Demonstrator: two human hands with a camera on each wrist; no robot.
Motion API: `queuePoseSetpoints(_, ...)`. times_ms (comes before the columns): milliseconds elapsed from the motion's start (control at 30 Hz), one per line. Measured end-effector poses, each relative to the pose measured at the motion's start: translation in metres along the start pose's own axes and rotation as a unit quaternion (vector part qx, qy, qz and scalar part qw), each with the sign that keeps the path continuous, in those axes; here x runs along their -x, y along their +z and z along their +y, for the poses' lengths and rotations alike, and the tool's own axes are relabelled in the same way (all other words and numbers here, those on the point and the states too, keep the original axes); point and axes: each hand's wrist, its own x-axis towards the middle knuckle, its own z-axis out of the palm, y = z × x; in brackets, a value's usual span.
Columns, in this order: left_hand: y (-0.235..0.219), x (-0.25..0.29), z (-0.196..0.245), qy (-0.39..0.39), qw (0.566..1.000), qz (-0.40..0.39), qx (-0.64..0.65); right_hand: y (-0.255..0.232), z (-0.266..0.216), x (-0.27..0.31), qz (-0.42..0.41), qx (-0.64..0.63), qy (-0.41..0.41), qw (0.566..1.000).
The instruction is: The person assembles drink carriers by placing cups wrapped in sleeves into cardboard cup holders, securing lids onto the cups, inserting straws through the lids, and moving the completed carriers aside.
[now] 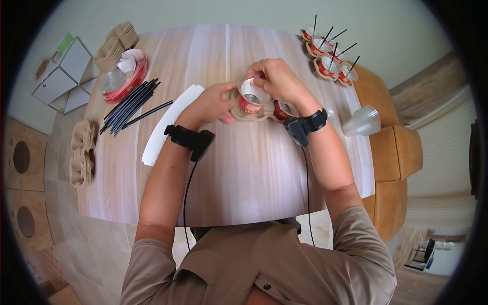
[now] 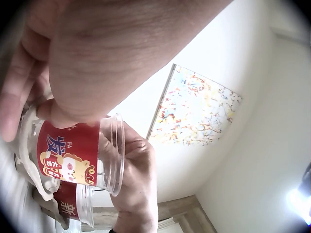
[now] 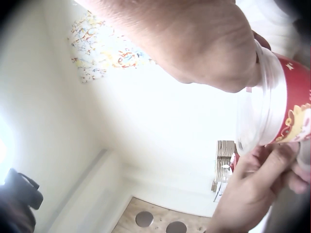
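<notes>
A clear plastic cup with a red printed band (image 1: 251,105) stands in a brown pulp cup carrier (image 1: 252,118). Beside it, partly under the right forearm, sits a second red-banded cup (image 1: 280,111) in the same carrier. My left hand (image 1: 216,104) grips the carrier's left edge, its thumb against the foot of the first cup, as the left wrist view shows. Above the cup's rim, my right hand (image 1: 277,81) bends its fingers into the mouth and pinches a white piece (image 1: 248,88) that looks like paper. Part of that piece is hidden by the fingers.
Black straws (image 1: 131,108) and a long white paper strip (image 1: 170,127) lie to the left. Carrier stacks (image 1: 82,155) and red sleeves (image 1: 137,81) stand farther left. Clear nested cups (image 1: 363,121) lie at the right; several cups with straws (image 1: 328,66) stand at the far right.
</notes>
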Motion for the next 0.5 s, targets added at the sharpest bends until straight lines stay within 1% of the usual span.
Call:
queuePoseSetpoints(33,0.0,0.001,0.001,0.002,1.0,-0.008,0.001,0.002,0.001,0.001,0.006,0.01,-0.01,1.0)
queuePoseSetpoints(133,0.0,0.003,0.008,0.002,1.0,-0.016,-0.011,0.005,0.0,0.004,0.008,0.015,-0.007,1.0)
queuePoseSetpoints(267,0.001,0.004,0.011,-0.005,1.0,-0.013,-0.026,0.014,0.0,0.007,0.008,0.022,-0.01,1.0)
queuePoseSetpoints(333,0.0,0.002,0.008,0.007,1.0,-0.016,-0.023,0.02,0.001,0.008,0.031,0.029,-0.031,0.999)
queuePoseSetpoints(467,0.002,0.005,0.012,0.007,1.0,-0.012,-0.027,0.02,0.001,0.011,0.031,0.04,-0.027,0.998)
queuePoseSetpoints(500,0.001,0.005,0.012,0.012,0.999,-0.006,-0.046,0.022,0.004,0.011,0.036,0.037,-0.027,0.998)
